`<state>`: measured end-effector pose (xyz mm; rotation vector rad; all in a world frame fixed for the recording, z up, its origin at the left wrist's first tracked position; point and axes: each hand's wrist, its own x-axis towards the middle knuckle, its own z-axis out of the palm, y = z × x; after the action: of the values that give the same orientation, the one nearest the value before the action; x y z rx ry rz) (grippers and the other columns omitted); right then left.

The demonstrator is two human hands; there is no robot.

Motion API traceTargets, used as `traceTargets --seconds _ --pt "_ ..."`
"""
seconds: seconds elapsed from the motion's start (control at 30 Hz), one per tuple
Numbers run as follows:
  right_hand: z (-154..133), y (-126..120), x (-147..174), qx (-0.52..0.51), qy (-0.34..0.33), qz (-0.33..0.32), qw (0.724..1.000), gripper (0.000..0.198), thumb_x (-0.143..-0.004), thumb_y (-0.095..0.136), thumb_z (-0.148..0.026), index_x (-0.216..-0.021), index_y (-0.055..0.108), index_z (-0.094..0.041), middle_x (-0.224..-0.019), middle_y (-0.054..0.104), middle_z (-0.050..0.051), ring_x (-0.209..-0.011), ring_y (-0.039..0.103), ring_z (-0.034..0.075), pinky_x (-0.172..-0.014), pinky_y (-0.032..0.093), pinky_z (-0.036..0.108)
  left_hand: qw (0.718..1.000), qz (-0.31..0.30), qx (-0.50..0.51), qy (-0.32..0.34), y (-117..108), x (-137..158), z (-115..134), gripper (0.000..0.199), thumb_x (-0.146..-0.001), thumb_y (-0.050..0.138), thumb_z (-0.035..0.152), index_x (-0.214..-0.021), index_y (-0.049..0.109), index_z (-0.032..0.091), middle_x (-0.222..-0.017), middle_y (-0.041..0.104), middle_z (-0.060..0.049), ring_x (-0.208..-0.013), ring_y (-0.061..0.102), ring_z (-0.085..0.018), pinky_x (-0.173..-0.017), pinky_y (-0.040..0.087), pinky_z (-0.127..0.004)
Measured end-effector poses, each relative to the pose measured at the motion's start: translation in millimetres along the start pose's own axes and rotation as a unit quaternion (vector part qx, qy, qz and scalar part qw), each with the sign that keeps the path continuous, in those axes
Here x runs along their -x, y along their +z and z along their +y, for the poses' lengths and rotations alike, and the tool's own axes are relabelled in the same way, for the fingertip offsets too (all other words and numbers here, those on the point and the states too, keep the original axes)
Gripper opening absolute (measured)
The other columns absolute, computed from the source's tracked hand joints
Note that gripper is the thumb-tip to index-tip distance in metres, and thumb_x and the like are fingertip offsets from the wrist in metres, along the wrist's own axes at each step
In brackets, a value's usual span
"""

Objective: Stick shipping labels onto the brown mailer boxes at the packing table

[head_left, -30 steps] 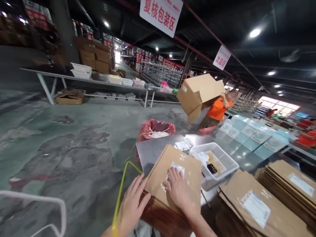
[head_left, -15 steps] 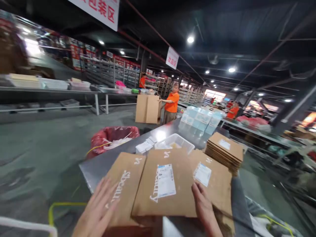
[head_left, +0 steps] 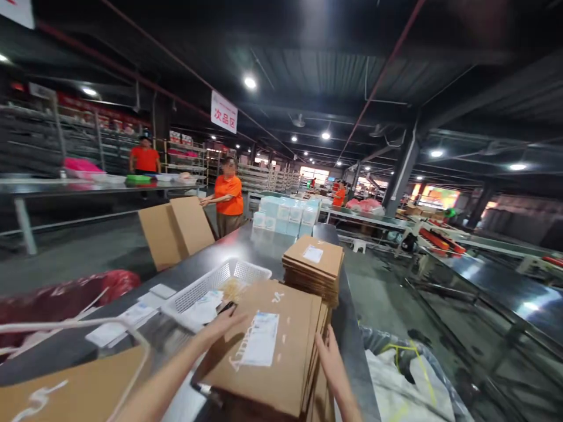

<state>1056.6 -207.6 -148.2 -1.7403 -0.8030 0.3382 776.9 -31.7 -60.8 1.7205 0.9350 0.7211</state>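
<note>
A stack of flat cardboard mailers [head_left: 281, 351] lies on the steel table [head_left: 246, 246] right in front of the person. The left hand [head_left: 224, 322] rests flat, fingers spread, on the stack's left edge; the right hand [head_left: 329, 366] presses open-palmed against its right edge, so neither hand closes around anything. The top mailer bears a white shipping label [head_left: 260, 339], its print too small to read, and white script lettering too blurred to make out. A white plastic basket [head_left: 211, 287] sits just beside the stack, a second stack of mailers [head_left: 313, 262] beyond it. Overhead hangs a white sign [head_left: 224, 111] reading "次品区". A co-worker in orange [head_left: 229, 196] stands by upright cardboard sheets [head_left: 176, 228].
</note>
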Motion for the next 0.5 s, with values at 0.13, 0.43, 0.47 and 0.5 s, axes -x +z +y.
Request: traceTargets --seconds 0.13,0.43,0.47,0.5 --pt "18 21 -28 -0.051 0.006 -0.038 0.998 0.102 -0.072 0.046 -0.094 -0.136 0.061 -0.016 -0.153 0.053 0.022 -0.154 0.031 0.037 -0.121 0.031 0.060 0.991 -0.113 0.053 -0.036 2 -29 -3 0.074 -0.061 0.077 0.070 -0.116 0.077 0.021 -0.111 0.083 -0.008 -0.107 0.076 -0.038 -0.093 0.060 -0.044" --pt "85 34 11 -0.046 0.077 0.002 0.996 0.107 -0.085 0.039 -0.086 -0.163 0.027 -0.014 -0.169 0.027 0.017 -0.156 0.025 0.035 -0.127 0.029 0.050 0.955 -0.150 0.177 -0.186 48 -18 -25 0.088 -0.062 0.084 0.073 -0.135 0.067 0.027 -0.121 0.081 -0.007 -0.113 0.075 -0.037 -0.101 0.059 -0.046" --pt "89 28 14 -0.048 0.089 0.004 0.995 0.106 -0.087 0.037 -0.085 -0.165 0.022 -0.015 -0.171 0.024 0.014 -0.157 0.023 0.033 -0.128 0.028 0.048 0.955 -0.146 0.188 -0.179 55 -21 -24 0.089 -0.064 0.085 0.070 -0.139 0.064 0.026 -0.122 0.080 -0.008 -0.116 0.073 -0.038 -0.102 0.058 -0.048" --pt "91 22 12 -0.060 0.094 -0.002 0.994 0.103 -0.089 0.036 -0.083 -0.166 0.019 -0.016 -0.171 0.022 0.012 -0.158 0.021 0.031 -0.129 0.026 0.046 0.955 -0.143 0.197 -0.172 62 -26 -22 0.089 -0.067 0.084 0.068 -0.142 0.061 0.026 -0.123 0.080 -0.009 -0.118 0.072 -0.038 -0.104 0.057 -0.049"
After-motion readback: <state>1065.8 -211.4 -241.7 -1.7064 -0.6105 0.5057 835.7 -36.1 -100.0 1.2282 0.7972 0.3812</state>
